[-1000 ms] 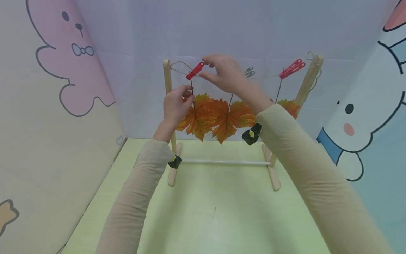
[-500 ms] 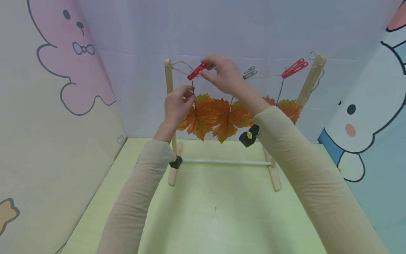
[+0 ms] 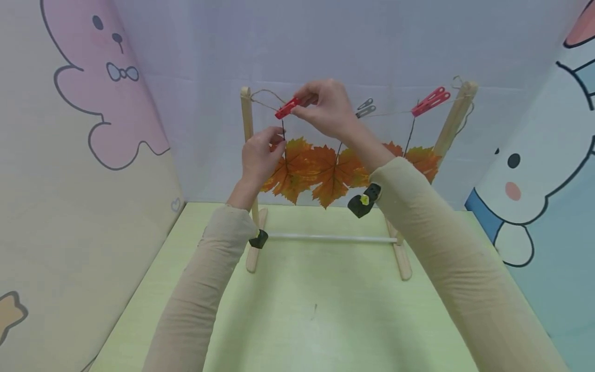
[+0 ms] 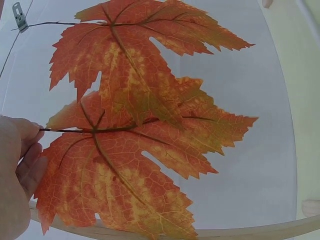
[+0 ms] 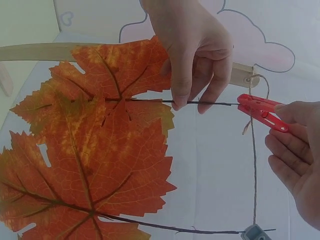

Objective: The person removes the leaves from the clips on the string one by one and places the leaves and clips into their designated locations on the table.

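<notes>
A red clothespin (image 3: pixel 286 108) sits at the left part of a string, its handle ends between the thumb and fingers of my right hand (image 3: pixel 327 108). Its tip bites the string and the top of a leaf stem (image 5: pixel 215 103), as the right wrist view shows. Just below, my left hand (image 3: pixel 261 157) pinches that stem between thumb and fingers. From the stem hangs an orange autumn leaf (image 4: pixel 115 175), partly overlapped by a second leaf (image 4: pixel 130 60). A grey clothespin (image 5: pixel 256 233) holds the second leaf's stem on the string.
The string runs between a left wooden post (image 3: pixel 247 113) and a right wooden post (image 3: pixel 453 124). Near the right post, another red clothespin (image 3: pixel 430 101) holds one more leaf (image 3: pixel 423 161). A white rod (image 3: pixel 325 237) joins the stand's feet low above the pale yellow-green table (image 3: pixel 316 330).
My right thumb and fingers have moved farther along the red clothespin, covering its handle ends. The clothespin has tilted slightly lower. My left hand stays almost still on the stem.
</notes>
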Motion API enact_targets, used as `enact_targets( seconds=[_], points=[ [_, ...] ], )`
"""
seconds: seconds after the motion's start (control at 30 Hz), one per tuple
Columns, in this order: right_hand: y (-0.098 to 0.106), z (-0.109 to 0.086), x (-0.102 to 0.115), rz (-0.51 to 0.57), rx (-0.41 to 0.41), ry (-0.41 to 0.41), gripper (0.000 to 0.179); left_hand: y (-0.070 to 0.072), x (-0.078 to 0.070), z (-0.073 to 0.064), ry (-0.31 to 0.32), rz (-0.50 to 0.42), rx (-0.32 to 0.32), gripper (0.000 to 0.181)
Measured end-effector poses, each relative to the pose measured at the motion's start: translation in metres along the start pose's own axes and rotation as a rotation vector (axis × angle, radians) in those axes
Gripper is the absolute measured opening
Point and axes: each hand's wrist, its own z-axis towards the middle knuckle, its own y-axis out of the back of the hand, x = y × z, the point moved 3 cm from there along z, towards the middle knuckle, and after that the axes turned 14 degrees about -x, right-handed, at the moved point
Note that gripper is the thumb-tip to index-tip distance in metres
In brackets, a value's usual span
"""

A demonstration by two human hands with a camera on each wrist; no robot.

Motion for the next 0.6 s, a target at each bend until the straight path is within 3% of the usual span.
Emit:
enact_targets(
  seconds=[0.33,0.6],
  points=[
    [0.004,-0.001,0.004,-0.002,-0.062,0.052,0.019,0.0,0.002,-0.003,-0.009,0.002,-0.007,0.02],
    [0.011,-0.005,0.007,0.063,-0.154,0.062,0.018,0.0,0.006,-0.006,-0.012,-0.006,0.003,0.02]
  ],
)
